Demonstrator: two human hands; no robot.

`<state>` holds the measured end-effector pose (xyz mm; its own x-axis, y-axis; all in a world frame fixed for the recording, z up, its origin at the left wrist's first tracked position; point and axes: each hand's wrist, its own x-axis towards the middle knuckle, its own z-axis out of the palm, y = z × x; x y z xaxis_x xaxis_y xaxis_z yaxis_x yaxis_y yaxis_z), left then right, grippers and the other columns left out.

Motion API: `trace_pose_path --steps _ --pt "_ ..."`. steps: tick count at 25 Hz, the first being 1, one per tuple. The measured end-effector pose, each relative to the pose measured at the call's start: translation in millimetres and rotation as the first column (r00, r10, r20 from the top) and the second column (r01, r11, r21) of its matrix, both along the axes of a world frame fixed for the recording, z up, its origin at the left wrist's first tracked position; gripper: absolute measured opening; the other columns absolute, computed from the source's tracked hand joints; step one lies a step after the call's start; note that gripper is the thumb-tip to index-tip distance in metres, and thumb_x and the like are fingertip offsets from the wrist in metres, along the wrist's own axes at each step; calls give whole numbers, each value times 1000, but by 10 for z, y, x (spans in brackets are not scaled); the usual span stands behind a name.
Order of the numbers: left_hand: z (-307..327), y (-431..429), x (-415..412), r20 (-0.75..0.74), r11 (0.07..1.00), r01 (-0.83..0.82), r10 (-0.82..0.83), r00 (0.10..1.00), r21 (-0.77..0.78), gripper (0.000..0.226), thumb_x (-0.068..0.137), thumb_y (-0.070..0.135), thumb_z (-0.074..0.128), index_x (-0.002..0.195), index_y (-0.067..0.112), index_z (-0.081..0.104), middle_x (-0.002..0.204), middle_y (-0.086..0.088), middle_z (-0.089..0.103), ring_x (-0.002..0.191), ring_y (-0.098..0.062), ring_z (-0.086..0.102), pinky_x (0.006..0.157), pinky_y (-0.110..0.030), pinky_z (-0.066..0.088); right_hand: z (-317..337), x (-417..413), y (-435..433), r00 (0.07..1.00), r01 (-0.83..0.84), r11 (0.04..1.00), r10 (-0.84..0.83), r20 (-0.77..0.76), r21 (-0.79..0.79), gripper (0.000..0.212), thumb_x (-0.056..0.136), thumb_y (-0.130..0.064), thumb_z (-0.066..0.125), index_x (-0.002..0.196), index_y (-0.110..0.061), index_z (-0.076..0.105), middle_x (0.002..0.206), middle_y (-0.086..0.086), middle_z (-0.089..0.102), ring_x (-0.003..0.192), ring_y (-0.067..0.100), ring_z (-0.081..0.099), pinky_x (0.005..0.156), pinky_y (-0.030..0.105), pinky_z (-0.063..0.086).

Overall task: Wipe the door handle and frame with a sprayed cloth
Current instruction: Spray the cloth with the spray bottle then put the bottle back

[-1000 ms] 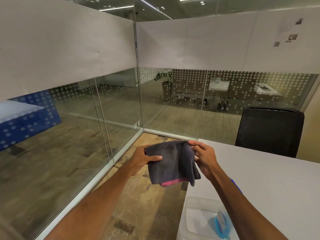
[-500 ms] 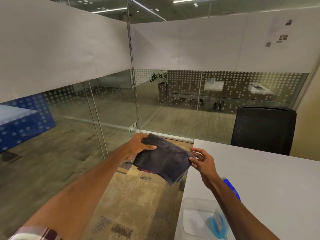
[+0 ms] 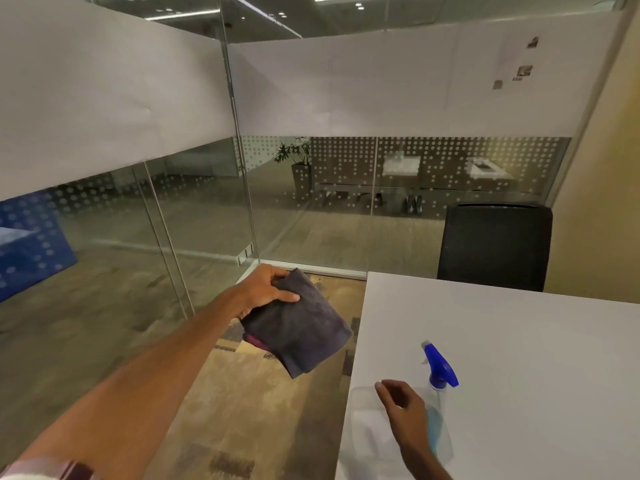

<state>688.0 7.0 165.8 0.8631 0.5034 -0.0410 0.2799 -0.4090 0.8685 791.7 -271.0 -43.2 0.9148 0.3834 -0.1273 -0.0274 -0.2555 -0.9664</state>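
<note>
My left hand [image 3: 265, 291] grips a folded dark grey cloth [image 3: 301, 327] with a pink edge showing underneath, held out flat above the carpet beside the table. My right hand [image 3: 403, 403] hovers with fingers apart over a clear plastic tray, just left of a spray bottle [image 3: 438, 379] with a blue trigger head and blue liquid. That hand holds nothing. No door handle is in view.
A white table [image 3: 519, 341] fills the right side, with the clear tray [image 3: 360, 431] at its near left corner. A black chair [image 3: 495, 247] stands behind it. Glass partition walls [image 3: 194, 209] with frosted bands enclose the left and far sides.
My right hand let go of the cloth and dropped back toward the tray and spray bottle. My left hand now holds the cloth alone, a little further forward.
</note>
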Motion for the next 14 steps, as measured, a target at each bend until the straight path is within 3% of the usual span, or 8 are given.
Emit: trace_pose_path --steps 1,3,5,8,11,14 --pt "10 -7 16 0 1000 15 -15 1000 13 33 74 5 83 91 31 72 73 18 75 70 3 70 57 -8 51 -51 5 -98 998 66 998 -66 -16 9 22 88 -32 66 94 -11 68 90 5 73 84 22 67 74 31 55" --pt "20 -8 69 -1 999 42 -42 999 25 34 74 2 82 87 32 72 74 16 76 70 0 71 57 -9 52 -135 43 -311 983 181 984 -181 19 2 33 84 -36 70 67 -9 62 61 2 65 64 21 62 58 25 46" --pt "31 -19 127 -19 998 67 -66 998 20 33 73 2 82 86 31 72 74 13 76 71 -3 72 58 -11 53 -180 117 -523 957 284 959 -282 61 -18 43 79 -39 74 59 -11 48 53 1 52 55 20 50 54 27 40" --pt "23 -30 205 -46 996 86 -85 995 17 32 73 3 82 87 30 72 77 8 77 75 -7 73 62 -17 56 -169 350 -740 937 330 944 -324 130 -25 40 71 -41 79 80 -16 50 76 2 53 71 22 51 62 30 43" --pt "7 -62 269 -2 997 66 -66 998 -44 29 73 1 81 93 21 74 87 0 77 83 -15 73 72 -26 58 -80 597 -712 982 134 991 -132 134 -7 59 75 -30 81 123 -18 49 113 -3 54 101 20 52 88 38 47" --pt "12 -99 309 77 987 30 -18 997 -159 29 74 -3 79 95 16 74 86 -1 78 81 -14 74 67 -23 58 43 795 -560 993 -78 996 74 90 38 63 76 -31 79 130 -20 48 115 -2 60 103 23 57 88 36 49"
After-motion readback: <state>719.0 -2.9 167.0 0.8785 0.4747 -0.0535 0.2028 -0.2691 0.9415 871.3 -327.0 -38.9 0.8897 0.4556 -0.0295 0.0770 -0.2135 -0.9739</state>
